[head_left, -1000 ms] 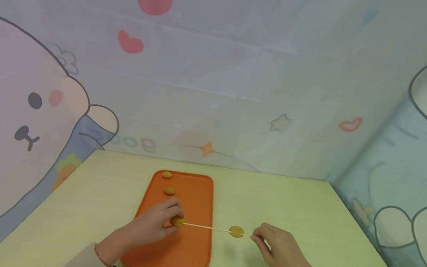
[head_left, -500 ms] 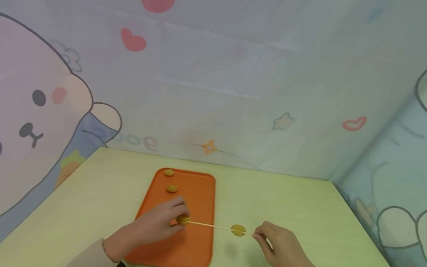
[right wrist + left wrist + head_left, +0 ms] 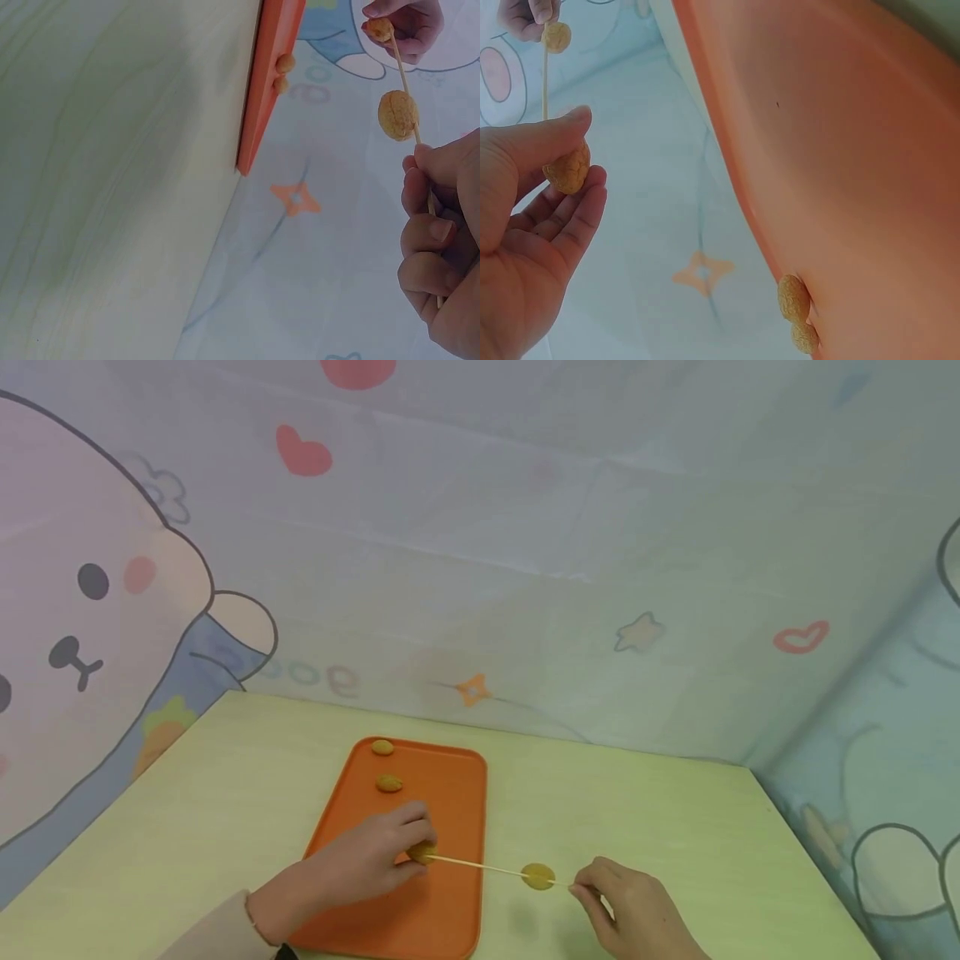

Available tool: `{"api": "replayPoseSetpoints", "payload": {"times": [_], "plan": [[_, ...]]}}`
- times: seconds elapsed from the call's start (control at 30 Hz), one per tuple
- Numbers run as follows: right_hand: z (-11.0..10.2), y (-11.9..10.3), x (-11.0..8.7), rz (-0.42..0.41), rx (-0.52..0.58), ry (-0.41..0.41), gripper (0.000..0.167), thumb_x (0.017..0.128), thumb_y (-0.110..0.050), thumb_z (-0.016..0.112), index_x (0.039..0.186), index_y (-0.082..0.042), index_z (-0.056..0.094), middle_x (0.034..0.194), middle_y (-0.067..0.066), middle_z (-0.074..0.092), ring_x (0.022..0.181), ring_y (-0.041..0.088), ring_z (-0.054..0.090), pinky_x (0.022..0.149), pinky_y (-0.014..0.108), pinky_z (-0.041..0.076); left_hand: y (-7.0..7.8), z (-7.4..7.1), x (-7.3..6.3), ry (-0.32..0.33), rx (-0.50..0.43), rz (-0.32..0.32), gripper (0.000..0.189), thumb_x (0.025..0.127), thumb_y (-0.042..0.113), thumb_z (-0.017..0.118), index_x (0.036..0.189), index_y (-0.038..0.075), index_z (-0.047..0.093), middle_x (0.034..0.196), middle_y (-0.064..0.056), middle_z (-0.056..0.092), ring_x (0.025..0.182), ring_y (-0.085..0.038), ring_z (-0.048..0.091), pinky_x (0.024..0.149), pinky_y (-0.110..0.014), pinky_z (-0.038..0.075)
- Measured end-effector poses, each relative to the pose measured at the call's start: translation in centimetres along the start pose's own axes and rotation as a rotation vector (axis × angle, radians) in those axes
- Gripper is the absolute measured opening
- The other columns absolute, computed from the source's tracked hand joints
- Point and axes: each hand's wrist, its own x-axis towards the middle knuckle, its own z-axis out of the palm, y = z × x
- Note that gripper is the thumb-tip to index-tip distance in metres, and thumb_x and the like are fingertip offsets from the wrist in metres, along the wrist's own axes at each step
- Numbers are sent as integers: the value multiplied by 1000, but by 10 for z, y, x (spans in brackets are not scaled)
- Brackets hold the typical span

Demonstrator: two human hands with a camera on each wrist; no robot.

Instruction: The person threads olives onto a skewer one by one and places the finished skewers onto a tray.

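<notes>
Between the thumb and fingers of my left hand (image 3: 371,857) is a wrinkled golden-brown food ball (image 3: 568,171), held above the orange tray. A thin wooden skewer (image 3: 491,867) runs from it to my right hand (image 3: 630,906). How deep the skewer sits in that ball is hidden by the thumb in the left wrist view. A second ball (image 3: 397,115) is threaded on the skewer just ahead of my right fingertips. My right thumb and fingers grip the skewer's near end, with its tail showing under the curled fingers in the right wrist view.
The orange tray (image 3: 450,902) lies on the pale wooden table (image 3: 637,810). Two more balls rest near its far left side, one ball (image 3: 389,783) in front of another ball (image 3: 382,747). A printed cloth backdrop (image 3: 480,527) stands behind the table.
My left hand has shifted right with its ball, and the gap to the ball on the skewer has shortened. The right hand has barely moved. The head view has shifted slightly.
</notes>
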Motion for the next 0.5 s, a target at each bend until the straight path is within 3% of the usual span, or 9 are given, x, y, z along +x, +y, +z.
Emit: {"api": "replayPoseSetpoints", "payload": {"times": [0.5], "plan": [[-1,-1,4,-9,-12,2,19,79,-5,77,80,-18,62,71,-18,53,60,-11,41,51,8,36,3,1,7,-20,-9,-32,22,82,-1,74,92,12,59,89,6,43,74,0,46,65,-13,47]]}}
